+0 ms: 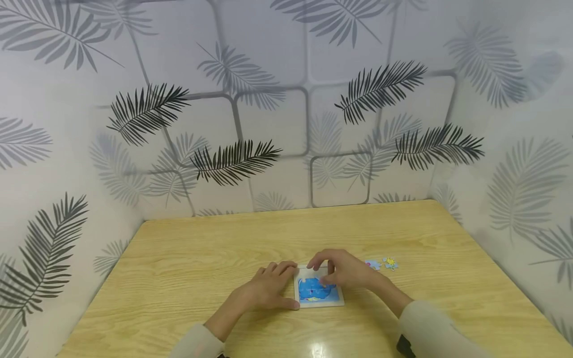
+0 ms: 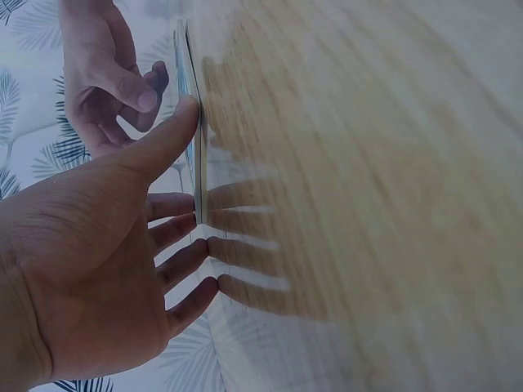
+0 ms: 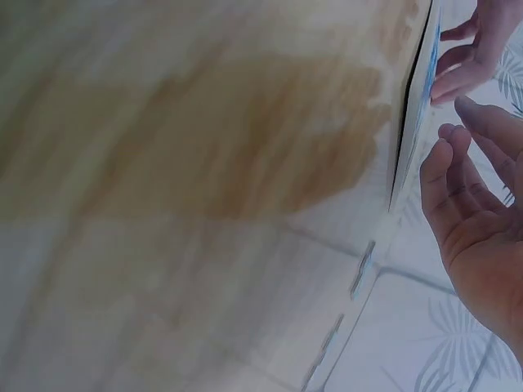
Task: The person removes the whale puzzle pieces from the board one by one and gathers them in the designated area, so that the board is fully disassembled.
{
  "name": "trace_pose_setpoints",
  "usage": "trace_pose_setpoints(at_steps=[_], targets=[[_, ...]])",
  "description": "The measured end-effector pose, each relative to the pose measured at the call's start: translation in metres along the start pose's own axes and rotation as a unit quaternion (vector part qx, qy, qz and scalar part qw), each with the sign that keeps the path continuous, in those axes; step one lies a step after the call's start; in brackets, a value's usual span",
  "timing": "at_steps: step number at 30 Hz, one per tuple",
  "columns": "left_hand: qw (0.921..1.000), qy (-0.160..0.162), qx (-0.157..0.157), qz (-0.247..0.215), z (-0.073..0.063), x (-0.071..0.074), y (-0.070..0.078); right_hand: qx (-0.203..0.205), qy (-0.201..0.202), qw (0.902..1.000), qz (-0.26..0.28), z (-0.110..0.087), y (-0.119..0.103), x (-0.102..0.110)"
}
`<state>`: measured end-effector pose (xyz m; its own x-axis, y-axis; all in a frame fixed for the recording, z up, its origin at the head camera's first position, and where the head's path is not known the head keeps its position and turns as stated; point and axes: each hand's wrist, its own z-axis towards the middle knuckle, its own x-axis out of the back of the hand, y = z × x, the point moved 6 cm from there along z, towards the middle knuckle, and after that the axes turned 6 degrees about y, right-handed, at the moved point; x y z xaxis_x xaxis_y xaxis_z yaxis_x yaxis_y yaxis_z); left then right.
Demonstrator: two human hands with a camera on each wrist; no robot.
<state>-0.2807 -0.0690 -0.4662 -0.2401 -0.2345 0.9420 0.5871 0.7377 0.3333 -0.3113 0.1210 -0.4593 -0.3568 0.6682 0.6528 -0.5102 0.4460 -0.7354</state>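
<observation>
A jigsaw puzzle tray (image 1: pixel 341 298) with a white border and a blue picture lies flat on the table. My left hand (image 1: pixel 270 286) rests at its left side, thumb touching the near left corner and a fingertip by the far left corner. The left wrist view shows the fingers of that hand (image 2: pixel 98 253) spread, some tips on the tabletop beside the tray edge (image 2: pixel 196 155). Over the tray's right part hovers my right hand (image 1: pixel 346 269), fingers loosely bent. Nothing shows between the thumb and fingers of this hand (image 3: pixel 474 204) in the right wrist view.
Two loose jigsaw pieces lie on the table beyond the right hand: a light blue one with pink (image 1: pixel 372 264) and one with a yellow figure (image 1: pixel 390 263). The wood-grain table (image 1: pixel 201 248) meets leaf-patterned walls (image 1: pixel 277 124) at the back and sides.
</observation>
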Motion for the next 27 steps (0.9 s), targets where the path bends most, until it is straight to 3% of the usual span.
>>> trace_pose_setpoints(at_steps=[11, 21, 27], targets=[[0.9999, 0.005, 0.014, 0.000, 0.000, 0.001, 0.002, 0.004, -0.010, 0.9999, 0.004, 0.009, -0.011, -0.011], [0.9998, 0.018, -0.001, -0.001, 0.003, -0.009, -0.006, 0.004, -0.014, 0.9997, -0.022, 0.012, -0.015, -0.022], [0.9999, 0.010, 0.006, 0.000, 0.001, -0.007, -0.003, 0.002, -0.020, 0.9986, -0.049, 0.013, -0.017, -0.027]])
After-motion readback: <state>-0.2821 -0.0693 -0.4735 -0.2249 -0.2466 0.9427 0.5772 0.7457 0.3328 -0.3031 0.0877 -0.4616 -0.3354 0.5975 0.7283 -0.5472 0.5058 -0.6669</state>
